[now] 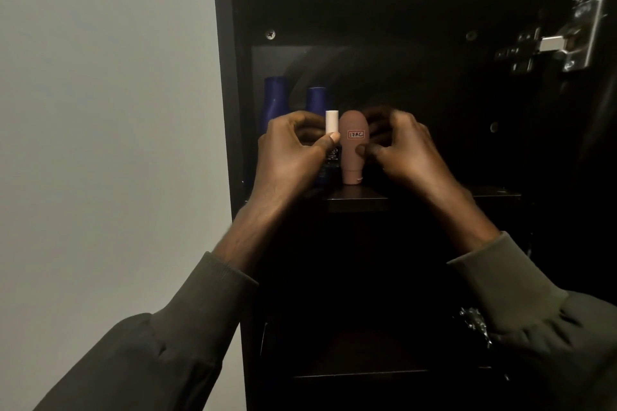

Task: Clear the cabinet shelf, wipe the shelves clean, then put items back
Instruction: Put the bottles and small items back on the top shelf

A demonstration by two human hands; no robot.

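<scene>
Head view, dim cabinet interior. I see both hands raised at the front edge of a dark shelf point(357, 202) in the middle of the frame.

My left hand point(290, 150) is curled round a small white stick tube point(332, 123); the thumb presses across its front and the pale top pokes up above the fingers. A dark label with small print shows just under the thumb, too blurred for me to read.

My right hand point(404, 147) is curled beside a brown squeeze tube point(354, 150), thumb tip touching its right side below a white sticker with red writing. The other fingers bend behind it; I cannot tell whether they close on the tube. The tube stands cap-down on the shelf, upright, just right of the white stick and close against it.

Behind the left hand, toward the cabinet's left wall, two blue bottles point(275, 100) stand near each other on the same shelf, partly hidden.

Upper right of the frame: a metal hinge point(581, 33) on the cabinet side. Left of the frame: a plain grey wall point(100, 110). Olive sleeves point(534, 310) cover both forearms at the bottom.
</scene>
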